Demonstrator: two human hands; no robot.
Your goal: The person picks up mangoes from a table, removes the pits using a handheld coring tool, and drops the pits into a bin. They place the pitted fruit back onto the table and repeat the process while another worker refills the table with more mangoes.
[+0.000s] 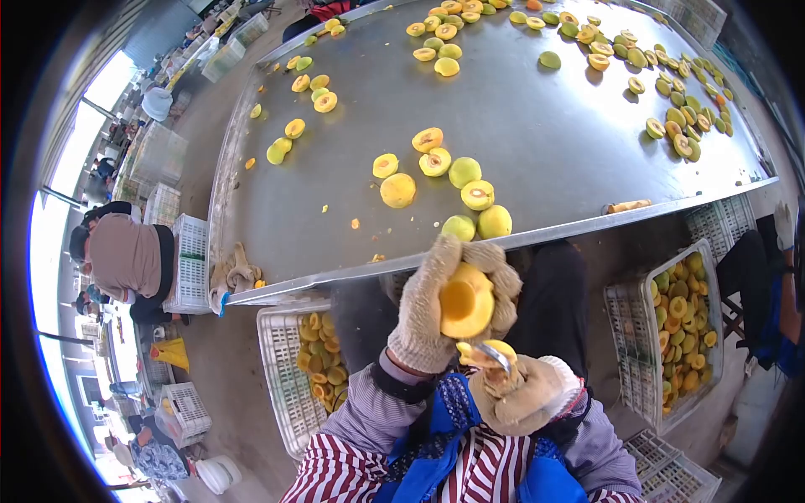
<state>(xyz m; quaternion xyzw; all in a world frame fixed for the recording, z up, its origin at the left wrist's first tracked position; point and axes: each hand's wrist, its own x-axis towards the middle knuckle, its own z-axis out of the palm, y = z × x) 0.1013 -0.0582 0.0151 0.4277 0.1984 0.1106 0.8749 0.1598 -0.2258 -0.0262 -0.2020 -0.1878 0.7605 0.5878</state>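
My left hand, in a knitted work glove, is closed around a yellow peach half. Its cut face is turned towards me, with a smooth round hollow where the stone sat. Just below, my gloved right hand grips a pitting knife with a curved metal blade; its handle is hidden in the fingers. A yellow piece of peach flesh sits at the blade. Beyond my left hand, several peach halves lie near the metal table's front edge, some cut side up.
The metal table has a raised rim and bears many more peach halves at the far right. White crates of peach halves stand at left and right of my legs. Gloves lie on the table's left corner. Other people sit nearby.
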